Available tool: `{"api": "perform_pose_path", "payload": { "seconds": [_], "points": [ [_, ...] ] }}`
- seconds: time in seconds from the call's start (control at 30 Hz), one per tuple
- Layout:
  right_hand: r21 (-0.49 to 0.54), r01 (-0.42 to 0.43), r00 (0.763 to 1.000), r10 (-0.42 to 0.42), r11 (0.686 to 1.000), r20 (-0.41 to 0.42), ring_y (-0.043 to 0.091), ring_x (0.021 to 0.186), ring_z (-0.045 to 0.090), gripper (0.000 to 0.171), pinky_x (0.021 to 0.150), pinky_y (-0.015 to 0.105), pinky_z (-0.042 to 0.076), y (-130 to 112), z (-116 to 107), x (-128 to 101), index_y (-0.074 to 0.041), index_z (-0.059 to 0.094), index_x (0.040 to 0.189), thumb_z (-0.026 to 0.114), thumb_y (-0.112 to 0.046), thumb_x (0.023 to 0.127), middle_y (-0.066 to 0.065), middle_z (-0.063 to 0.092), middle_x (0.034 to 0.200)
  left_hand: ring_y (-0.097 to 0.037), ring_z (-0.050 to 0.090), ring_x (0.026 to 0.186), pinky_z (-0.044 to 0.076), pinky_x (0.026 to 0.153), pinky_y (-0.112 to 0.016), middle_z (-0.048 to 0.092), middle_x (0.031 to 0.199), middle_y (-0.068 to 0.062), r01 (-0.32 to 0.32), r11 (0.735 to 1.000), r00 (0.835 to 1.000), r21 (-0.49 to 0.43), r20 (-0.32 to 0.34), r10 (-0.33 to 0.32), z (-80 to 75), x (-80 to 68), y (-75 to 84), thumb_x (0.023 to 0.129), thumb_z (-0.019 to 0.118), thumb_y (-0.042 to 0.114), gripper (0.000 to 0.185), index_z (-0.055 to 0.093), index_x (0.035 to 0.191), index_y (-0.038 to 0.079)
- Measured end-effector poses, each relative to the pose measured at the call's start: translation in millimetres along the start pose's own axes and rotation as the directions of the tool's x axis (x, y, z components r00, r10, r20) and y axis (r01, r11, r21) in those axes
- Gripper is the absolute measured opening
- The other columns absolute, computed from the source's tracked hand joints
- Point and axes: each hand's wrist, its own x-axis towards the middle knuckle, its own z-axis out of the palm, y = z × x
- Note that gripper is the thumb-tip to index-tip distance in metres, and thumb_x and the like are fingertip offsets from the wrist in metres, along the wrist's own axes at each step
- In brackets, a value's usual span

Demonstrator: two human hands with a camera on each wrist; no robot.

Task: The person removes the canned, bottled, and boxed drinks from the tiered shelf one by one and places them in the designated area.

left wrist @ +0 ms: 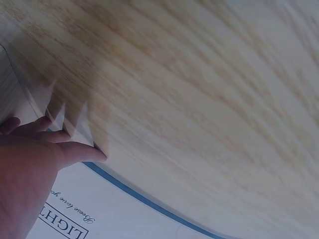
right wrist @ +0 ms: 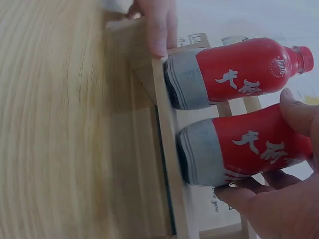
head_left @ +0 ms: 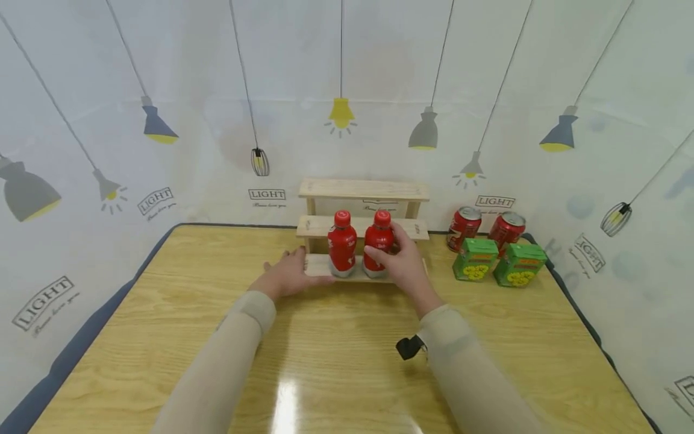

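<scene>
My right hand [head_left: 403,262] grips the right bottle [head_left: 379,242]; my left hand [head_left: 287,274], fingers flat, steadies the rack [head_left: 362,190]. A clumsy release could topple both bottles off the narrow step.

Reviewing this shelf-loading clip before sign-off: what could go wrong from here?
1. The right hand grips the right red bottle on the narrow bottom step of the wooden rack; its base sits near the front edge, so it might tip forward on release.
2. The left red bottle stands close beside it; a nudge could topple it.
3. The left hand only touches the step's end, so the rack may slide.
</scene>
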Motion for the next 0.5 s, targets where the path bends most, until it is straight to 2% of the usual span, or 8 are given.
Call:
{"api": "perform_pose_path", "payload": {
  "seconds": [0.2, 0.4, 0.5],
  "points": [
    [0.124, 0.000, 0.992, 0.016, 0.992, -0.127, 0.035, 0.134, 0.058, 0.079, 0.116, 0.056, 0.051, 6, 19, 1, -0.029, 0.042, 0.163, 0.083, -0.027, 0.095, 0.012, 0.056, 0.152, -0.048, 0.015, 0.165, 0.003, 0.119, -0.089, 0.032, 0.175, -0.016, -0.005, 1.000, 1.000, 0.001, -0.011, 0.005, -2.9, 0.9, -4.4, 0.059, 0.054, 0.110, 0.153, 0.021, 0.170, 0.010],
    [0.229, -0.025, 0.979, 0.070, 0.973, -0.190, 0.032, 0.139, 0.052, 0.079, 0.120, 0.056, 0.048, 14, 27, -4, -0.037, 0.041, 0.162, 0.083, -0.029, 0.095, 0.007, 0.054, 0.154, -0.047, 0.015, 0.166, 0.003, 0.120, -0.088, 0.030, 0.176, -0.015, -0.005, 1.000, 1.000, -0.002, 0.010, 0.005, 0.1, 1.0, -3.0, 0.057, 0.054, 0.110, 0.154, 0.021, 0.170, 0.011],
    [0.266, -0.006, 0.972, 0.068, 0.964, -0.226, 0.031, 0.139, 0.052, 0.078, 0.121, 0.054, 0.047, 16, 28, -8, -0.036, 0.043, 0.161, 0.083, -0.028, 0.095, 0.005, 0.055, 0.155, -0.046, 0.015, 0.166, 0.003, 0.120, -0.088, 0.031, 0.176, -0.014, -0.009, 1.000, 1.000, -0.002, 0.000, 0.009, 0.5, 1.3, -0.4, 0.058, 0.054, 0.110, 0.153, 0.021, 0.170, 0.011]
  ]
}}
